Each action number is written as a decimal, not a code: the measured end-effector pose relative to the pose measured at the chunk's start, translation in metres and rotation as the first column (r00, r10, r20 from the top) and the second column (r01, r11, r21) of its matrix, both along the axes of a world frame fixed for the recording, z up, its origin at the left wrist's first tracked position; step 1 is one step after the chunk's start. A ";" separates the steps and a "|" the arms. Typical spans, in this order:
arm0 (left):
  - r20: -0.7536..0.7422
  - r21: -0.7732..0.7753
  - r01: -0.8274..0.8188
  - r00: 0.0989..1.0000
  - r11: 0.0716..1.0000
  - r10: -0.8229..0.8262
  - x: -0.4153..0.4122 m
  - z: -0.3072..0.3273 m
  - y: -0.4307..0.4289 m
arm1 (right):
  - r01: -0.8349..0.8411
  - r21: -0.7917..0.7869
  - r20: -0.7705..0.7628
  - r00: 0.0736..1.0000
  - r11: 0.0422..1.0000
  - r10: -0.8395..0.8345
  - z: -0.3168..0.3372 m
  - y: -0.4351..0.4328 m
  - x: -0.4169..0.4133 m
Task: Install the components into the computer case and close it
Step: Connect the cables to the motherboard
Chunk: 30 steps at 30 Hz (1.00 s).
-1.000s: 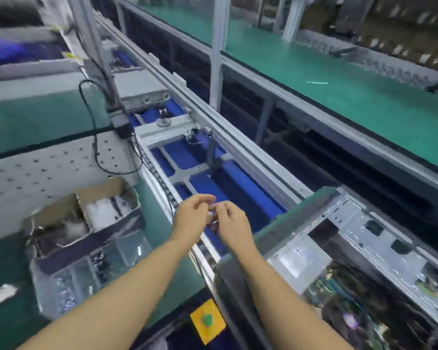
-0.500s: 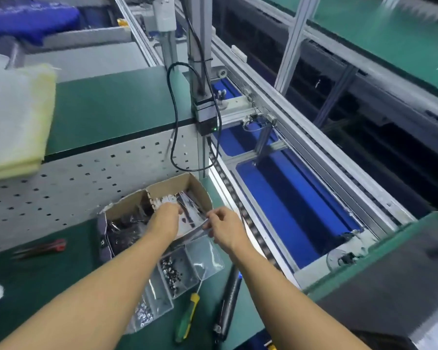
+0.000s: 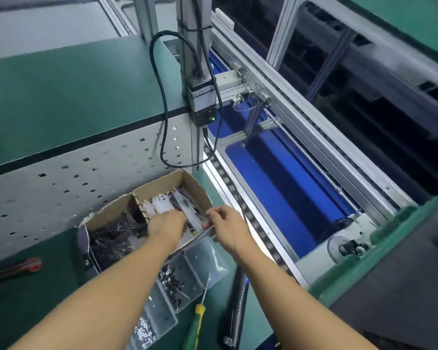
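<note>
My left hand reaches down into the right compartment of a cardboard box, its fingertips hidden among clear plastic packets. At the box's near rim my right hand pinches the edge of one thin clear packet between thumb and fingers. The computer case shows only as a dark blurred panel on a green carrier at the lower right, away from both hands.
A clear divided tray holding screws sits just below the box. A green-and-yellow screwdriver and a black electric driver lie beside it. A red-handled tool lies at the left. The blue conveyor runs along the right.
My view swung left from the case to the parts box. Both hands dropped from over the conveyor to the box, and the left hand has gone deeper among the packets.
</note>
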<state>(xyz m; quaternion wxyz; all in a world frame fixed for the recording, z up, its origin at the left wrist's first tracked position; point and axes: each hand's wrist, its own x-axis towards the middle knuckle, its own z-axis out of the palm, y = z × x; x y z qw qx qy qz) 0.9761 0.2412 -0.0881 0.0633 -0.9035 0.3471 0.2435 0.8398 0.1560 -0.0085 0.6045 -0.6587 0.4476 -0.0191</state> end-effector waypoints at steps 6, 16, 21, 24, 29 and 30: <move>-0.192 -0.197 -0.156 0.974 0.968 0.118 0.018 0.000 0.003 | 0.030 0.045 0.028 0.999 0.999 -0.031 0.004 0.002 -0.001; -0.912 -0.335 -0.661 0.407 0.672 -0.054 0.008 0.076 -0.022 | 0.215 0.083 0.127 0.966 0.973 -0.225 0.024 -0.012 -0.036; -0.937 -0.335 -0.468 0.253 0.818 -0.240 -0.063 0.119 -0.059 | 0.260 0.229 0.347 0.879 0.938 -0.328 0.048 -0.028 -0.088; -0.911 -0.402 -0.380 0.256 0.833 -0.324 -0.129 0.137 -0.093 | 0.403 0.216 0.443 0.771 0.889 -0.457 0.061 -0.044 -0.143; -0.865 -0.491 -0.213 0.237 0.844 -0.443 -0.250 0.163 -0.148 | 0.635 0.051 0.507 0.648 0.771 -0.568 0.083 -0.073 -0.269; -0.855 -0.505 -0.178 0.234 0.844 -0.462 -0.274 0.166 -0.158 | 0.677 0.060 0.528 0.602 0.733 -0.599 0.087 -0.079 -0.295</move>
